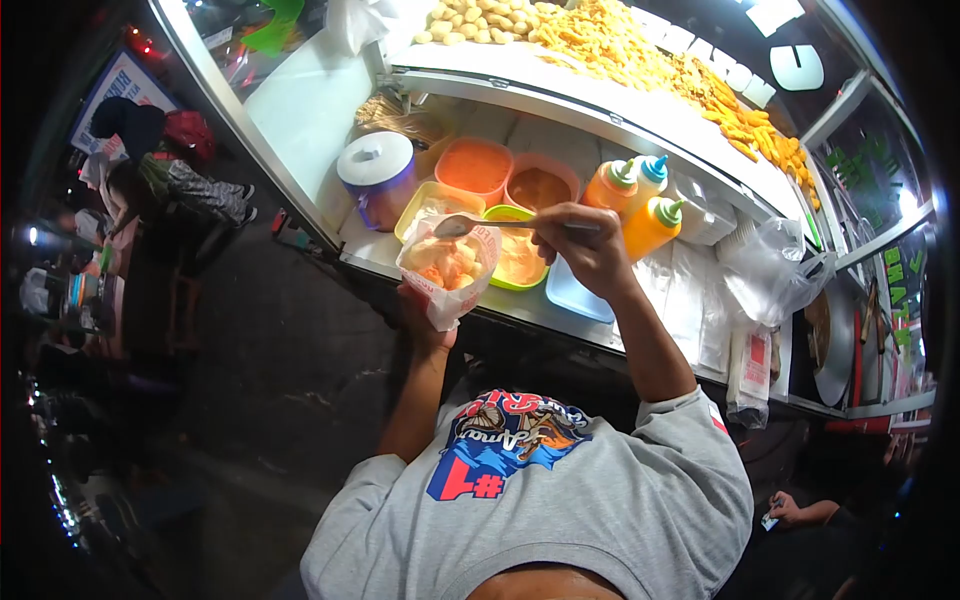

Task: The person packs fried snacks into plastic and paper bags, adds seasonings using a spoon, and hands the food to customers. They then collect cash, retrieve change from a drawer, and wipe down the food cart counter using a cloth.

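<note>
My left hand (pixel 420 315) is closed around a printed paper bag (pixel 455 300), its mouth tipped up. Inside the bag sit pale food pieces (pixel 450 262) with orange sauce on them. A metal spoon (pixel 500 224) is gripped by its handle in my right hand (pixel 582 240). The spoon's bowl hangs over the far rim of the bag. Just beyond are a yellow tub (pixel 425 205) of white sauce, partly hidden by the bag, and a lime-green tub (pixel 518 262) of orange sauce, partly hidden by the spoon.
Behind stand tubs of red sauce (pixel 475 170) and brown sauce (pixel 545 185), a lidded container (pixel 378 180) and several squeeze bottles (pixel 652 228). Above, fried snacks (pixel 600 45) lie on a lit shelf (pixel 500 88). Plastic bags (pixel 775 265) hang right. A person (pixel 190 175) is at left; another person's hand (pixel 787 508) shows lower right.
</note>
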Demonstrator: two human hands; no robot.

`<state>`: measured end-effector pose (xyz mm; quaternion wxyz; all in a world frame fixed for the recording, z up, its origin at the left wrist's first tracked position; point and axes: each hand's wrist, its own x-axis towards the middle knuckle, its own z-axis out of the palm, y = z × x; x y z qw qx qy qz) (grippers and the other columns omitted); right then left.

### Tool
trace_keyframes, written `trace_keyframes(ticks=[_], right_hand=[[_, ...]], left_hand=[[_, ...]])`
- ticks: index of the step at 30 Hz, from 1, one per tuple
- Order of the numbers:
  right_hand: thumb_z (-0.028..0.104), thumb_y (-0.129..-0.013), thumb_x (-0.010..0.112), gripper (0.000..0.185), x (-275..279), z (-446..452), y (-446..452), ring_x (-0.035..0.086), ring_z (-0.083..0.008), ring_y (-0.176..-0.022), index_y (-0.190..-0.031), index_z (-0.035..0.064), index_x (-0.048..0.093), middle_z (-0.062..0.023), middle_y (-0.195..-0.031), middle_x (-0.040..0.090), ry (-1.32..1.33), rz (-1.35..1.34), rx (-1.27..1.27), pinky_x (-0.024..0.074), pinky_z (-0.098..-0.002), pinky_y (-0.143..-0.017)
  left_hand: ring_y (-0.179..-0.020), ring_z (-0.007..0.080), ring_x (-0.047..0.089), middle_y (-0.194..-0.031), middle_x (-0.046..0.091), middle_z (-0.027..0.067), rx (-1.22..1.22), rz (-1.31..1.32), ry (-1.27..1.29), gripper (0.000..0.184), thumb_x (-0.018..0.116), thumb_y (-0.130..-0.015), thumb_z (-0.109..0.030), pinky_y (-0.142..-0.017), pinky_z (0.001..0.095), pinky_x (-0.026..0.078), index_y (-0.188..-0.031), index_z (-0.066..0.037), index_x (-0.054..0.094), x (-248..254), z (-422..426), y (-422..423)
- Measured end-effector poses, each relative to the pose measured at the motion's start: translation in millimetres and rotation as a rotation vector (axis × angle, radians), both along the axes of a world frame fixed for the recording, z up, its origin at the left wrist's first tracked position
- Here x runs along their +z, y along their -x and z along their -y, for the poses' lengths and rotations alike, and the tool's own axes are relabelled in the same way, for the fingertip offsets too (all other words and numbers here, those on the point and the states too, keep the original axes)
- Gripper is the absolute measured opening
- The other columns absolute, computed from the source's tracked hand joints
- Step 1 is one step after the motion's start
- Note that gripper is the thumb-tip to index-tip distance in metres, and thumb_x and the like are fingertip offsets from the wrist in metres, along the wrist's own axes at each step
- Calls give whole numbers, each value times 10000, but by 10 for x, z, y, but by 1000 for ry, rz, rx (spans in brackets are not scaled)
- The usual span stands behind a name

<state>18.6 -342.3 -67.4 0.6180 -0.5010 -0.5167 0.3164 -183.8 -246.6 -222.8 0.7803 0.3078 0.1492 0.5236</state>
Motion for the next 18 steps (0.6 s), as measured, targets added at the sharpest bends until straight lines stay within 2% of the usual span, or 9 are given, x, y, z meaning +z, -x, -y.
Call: trace_keyframes(ticks=[3,4,7,8,9,12,15,18], right_hand=[[-35,-885,548,158,-150,94,-150,606,-90,-662,-982,-17,672,-58,-741,640,-54,-78,-107,498,-218,-586],[-23,-868,569,163,-272,94,-220,598,-81,-632,-988,-7,678,-54,-725,647,-57,-105,-218,486,-215,-564],[13,-851,599,148,-923,155,-244,582,-67,-588,-972,-7,683,-45,-689,652,352,120,-254,468,-211,-535],[61,-842,624,138,-1123,169,-224,571,-56,-560,-942,-16,681,-38,-659,652,341,242,-244,453,-210,-507],[100,-862,630,143,-1142,156,-141,557,-78,-513,-884,-36,669,-41,-658,631,328,124,-249,448,-219,-463],[94,-873,608,147,-1072,194,-180,558,-89,-521,-903,-41,659,-52,-667,622,380,-167,-271,454,-224,-469],[98,-888,590,162,-861,196,-301,559,-94,-543,-937,-44,652,-68,-698,614,234,-439,-250,469,-225,-476],[79,-898,586,157,-339,172,-211,570,-91,-573,-953,-52,654,-62,-709,621,101,-413,-180,478,-218,-506]], left_hand=[[-1291,295,393,-1415,382,104,8,23,52,827,447,-843,-673,-1057,475,346,-1417,-95,299,-98,-25,54],[-1307,290,369,-1434,363,83,-8,39,63,812,442,-848,-669,-1066,469,326,-1428,-122,288,-116,-71,91],[-1331,276,338,-1455,338,59,-21,48,90,808,435,-847,-674,-1081,459,306,-1441,-152,274,-170,-159,164],[-1333,276,336,-1456,338,61,-6,35,72,814,434,-842,-680,-1083,458,306,-1440,-152,275,-162,-184,166],[-1334,275,335,-1456,337,62,12,20,54,820,434,-838,-686,-1084,457,305,-1440,-152,275,-145,-199,166],[-1257,294,438,-1380,422,108,63,39,70,833,497,-810,-676,-1024,480,400,-1384,-93,337,-120,-195,122],[-1323,288,355,-1447,346,83,-23,-9,-1,845,438,-826,-699,-1070,466,331,-1434,-134,281,-225,-241,136],[-1308,295,377,-1432,366,97,8,-51,28,849,440,-827,-697,-1056,480,350,-1429,-118,285,-291,-230,110]])
